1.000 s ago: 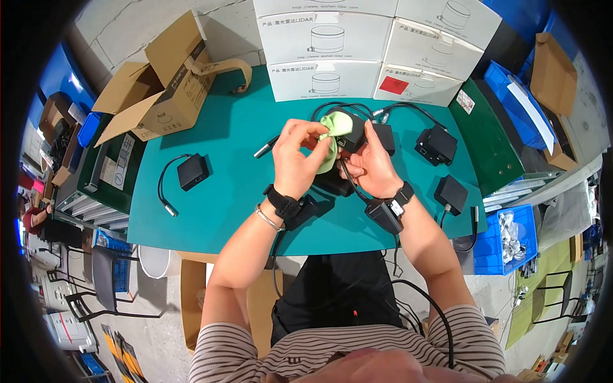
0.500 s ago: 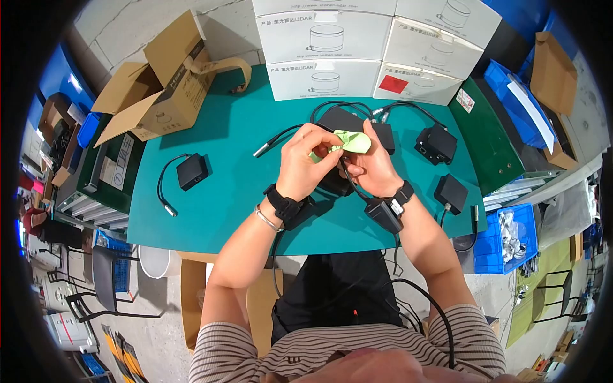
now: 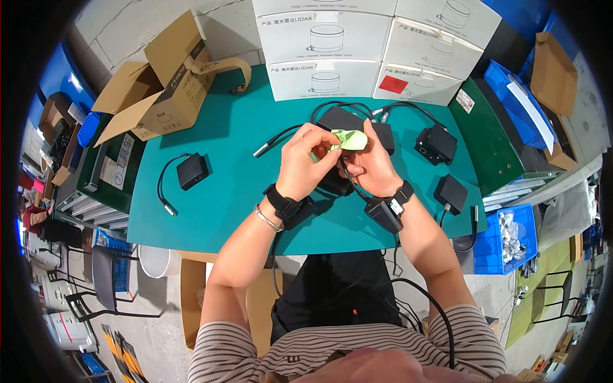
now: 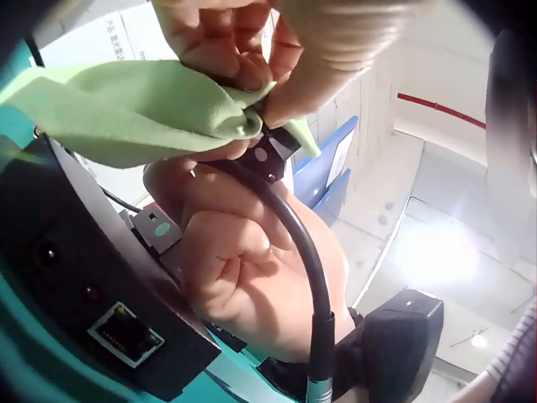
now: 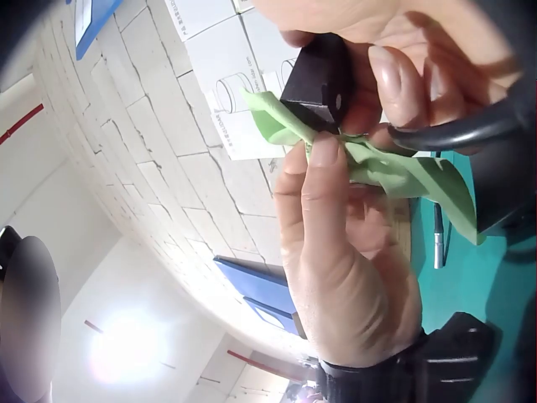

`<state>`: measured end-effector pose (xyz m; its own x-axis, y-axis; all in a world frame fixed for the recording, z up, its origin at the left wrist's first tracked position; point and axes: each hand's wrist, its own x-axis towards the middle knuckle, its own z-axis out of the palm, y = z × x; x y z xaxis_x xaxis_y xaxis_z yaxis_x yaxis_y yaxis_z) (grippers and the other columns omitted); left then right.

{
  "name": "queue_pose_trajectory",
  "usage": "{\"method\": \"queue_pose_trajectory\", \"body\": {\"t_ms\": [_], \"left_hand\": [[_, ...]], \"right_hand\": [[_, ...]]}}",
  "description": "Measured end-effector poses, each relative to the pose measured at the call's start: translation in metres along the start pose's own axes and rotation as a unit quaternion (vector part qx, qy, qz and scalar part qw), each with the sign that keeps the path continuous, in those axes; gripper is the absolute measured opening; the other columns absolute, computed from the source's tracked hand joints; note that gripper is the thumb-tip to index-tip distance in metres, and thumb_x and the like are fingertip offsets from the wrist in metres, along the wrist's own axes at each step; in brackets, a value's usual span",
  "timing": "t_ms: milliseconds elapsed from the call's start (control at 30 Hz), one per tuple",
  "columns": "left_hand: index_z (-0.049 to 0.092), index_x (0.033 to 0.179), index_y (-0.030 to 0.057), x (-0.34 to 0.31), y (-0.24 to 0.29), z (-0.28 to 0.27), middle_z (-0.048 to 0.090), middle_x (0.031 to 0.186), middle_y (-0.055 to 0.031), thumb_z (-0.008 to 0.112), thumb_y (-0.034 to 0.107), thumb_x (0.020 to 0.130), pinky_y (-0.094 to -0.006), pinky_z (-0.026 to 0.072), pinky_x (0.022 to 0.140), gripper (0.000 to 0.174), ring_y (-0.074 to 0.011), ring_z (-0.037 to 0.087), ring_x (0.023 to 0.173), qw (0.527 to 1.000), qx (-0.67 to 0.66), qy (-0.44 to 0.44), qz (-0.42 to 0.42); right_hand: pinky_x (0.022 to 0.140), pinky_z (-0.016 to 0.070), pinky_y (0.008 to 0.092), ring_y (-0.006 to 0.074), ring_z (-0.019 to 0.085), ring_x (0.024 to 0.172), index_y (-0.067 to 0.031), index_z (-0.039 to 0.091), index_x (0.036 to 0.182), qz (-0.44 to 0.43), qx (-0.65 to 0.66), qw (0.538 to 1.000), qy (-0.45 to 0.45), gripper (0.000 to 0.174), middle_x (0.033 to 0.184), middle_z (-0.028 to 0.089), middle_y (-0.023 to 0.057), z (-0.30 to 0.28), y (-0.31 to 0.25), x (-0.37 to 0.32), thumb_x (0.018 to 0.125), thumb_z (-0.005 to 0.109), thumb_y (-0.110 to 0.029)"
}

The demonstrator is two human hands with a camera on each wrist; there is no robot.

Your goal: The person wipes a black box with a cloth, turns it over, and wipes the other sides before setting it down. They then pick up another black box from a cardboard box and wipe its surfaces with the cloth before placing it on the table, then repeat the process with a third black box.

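Note:
Over the middle of the teal table (image 3: 223, 198) my two hands meet. My left hand (image 3: 324, 150) pinches a light green cloth (image 3: 348, 139) against a small black connector block (image 4: 273, 155). The cloth (image 4: 126, 109) bunches under the fingers in the left wrist view. My right hand (image 3: 352, 163) holds the same block (image 5: 319, 80) between thumb and fingers, with its black cable (image 4: 294, 243) running across the palm. A black box with a network port (image 4: 75, 277) lies just below the hands. The cloth (image 5: 394, 172) hangs under the block in the right wrist view.
More black boxes with cables lie on the table at the left (image 3: 191, 171), at the right (image 3: 437, 143) and nearer the front right (image 3: 451, 193). White LIDAR cartons (image 3: 325, 38) stand at the back. An open cardboard box (image 3: 163, 89) is back left, a blue bin (image 3: 511, 236) front right.
One second ago the left hand held the cloth higher, over a raised black box. Hands and cloth have since come down and closed together; the last half second shows almost no movement.

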<state>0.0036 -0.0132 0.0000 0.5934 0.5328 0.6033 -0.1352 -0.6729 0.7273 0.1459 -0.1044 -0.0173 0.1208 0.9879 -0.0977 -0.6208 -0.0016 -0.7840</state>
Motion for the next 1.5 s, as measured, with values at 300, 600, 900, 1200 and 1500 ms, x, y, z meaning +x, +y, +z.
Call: {"method": "queue_pose_trajectory", "body": {"t_ms": [300, 600, 900, 1200, 1500], "left_hand": [[0.063, 0.089, 0.0007, 0.002, -0.01, -0.002, 0.058, 0.087, -0.0049, 0.071, 0.0, 0.077, -0.0233, 0.0498, 0.063, 0.015, -0.0101, 0.06, 0.068, 0.996, -0.028, 0.073, -0.039], [0.065, 0.087, 0.0022, 0.001, 0.001, -0.002, 0.059, 0.082, -0.0045, 0.072, 0.001, 0.075, -0.0242, 0.0473, 0.06, 0.014, -0.0108, 0.056, 0.065, 1.0, 0.008, -0.01, -0.005], [0.065, 0.09, 0.0023, 0.005, -0.006, -0.007, 0.058, 0.086, -0.0051, 0.073, 0.004, 0.077, -0.0241, 0.0492, 0.061, 0.015, -0.0111, 0.058, 0.067, 0.987, -0.067, 0.145, -0.025], [0.068, 0.088, 0.0037, 0.002, -0.002, -0.004, 0.058, 0.083, -0.0043, 0.073, 0.004, 0.077, -0.0242, 0.0418, 0.056, 0.012, -0.0113, 0.05, 0.064, 0.995, 0.069, 0.063, 0.039], [0.067, 0.08, 0.007, 0.004, 0.0, -0.01, 0.06, 0.08, -0.0038, 0.073, 0.011, 0.075, -0.0338, 0.0439, 0.072, 0.009, -0.0236, 0.058, 0.077, 0.992, 0.105, 0.048, 0.05]], "right_hand": [[0.049, 0.025, 0.0211, 0.0063, 0.029, 0.052, -0.0151, 0.055, 0.115, 0.008, -0.005, 1.0, 0.002, 0.062, 0.084, 0.058, -0.0006, 0.006, -0.002, -0.002, 0.095, 0.025, -0.066], [0.053, 0.0306, 0.0228, 0.0062, 0.028, 0.048, -0.0105, 0.057, 0.113, 0.005, -0.006, 1.0, -0.028, 0.065, 0.083, 0.055, -0.0024, -0.006, 0.001, 0.003, 0.096, 0.024, -0.064], [0.053, 0.0295, 0.0215, 0.0062, 0.03, 0.052, -0.0141, 0.056, 0.111, 0.007, -0.039, 0.999, 0.004, 0.06, 0.084, 0.057, 0.0003, 0.011, -0.003, -0.004, 0.097, 0.023, -0.063], [0.049, 0.0285, 0.0217, 0.0066, 0.036, 0.055, -0.0099, 0.053, 0.095, -0.048, -0.175, 0.983, 0.034, 0.055, 0.074, 0.049, -0.0009, 0.008, 0.018, 0.001, 0.099, 0.024, -0.057], [0.047, 0.031, 0.0234, 0.0074, 0.041, 0.048, -0.0081, 0.049, 0.063, -0.041, -0.357, 0.933, 0.032, 0.073, 0.051, 0.045, -0.0008, 0.01, 0.021, -0.002, 0.093, 0.023, -0.07]]}}
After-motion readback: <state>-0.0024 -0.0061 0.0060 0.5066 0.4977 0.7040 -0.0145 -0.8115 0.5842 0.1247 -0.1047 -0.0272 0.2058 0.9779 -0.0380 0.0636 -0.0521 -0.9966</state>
